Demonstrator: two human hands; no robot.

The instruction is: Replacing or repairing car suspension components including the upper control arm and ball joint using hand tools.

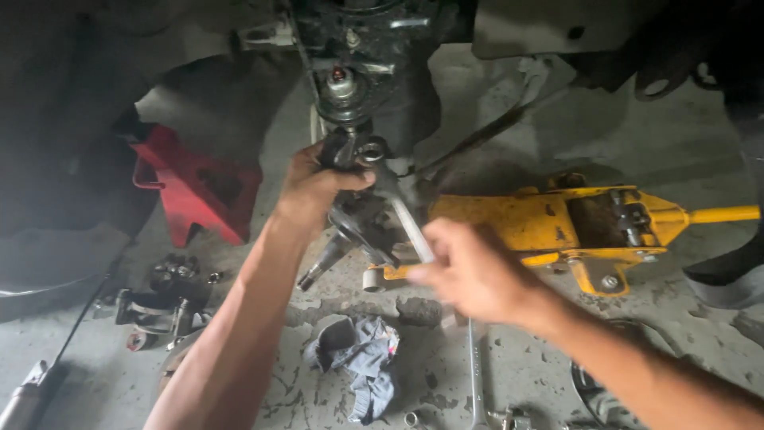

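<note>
Head view: our left hand [314, 187] has its fingers closed around the knuckle [362, 215] under the car. Our right hand [469, 271], blurred, grips a wrench [410, 227] on it. A yellow jack [573, 227] stands on the floor [684, 143], just right.

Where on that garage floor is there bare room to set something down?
Bare concrete lies between the red jack stand and crumpled rag, and right of the yellow floor jack. It is crowded around loose metal parts lower left and wrenches below the right hand.
</note>
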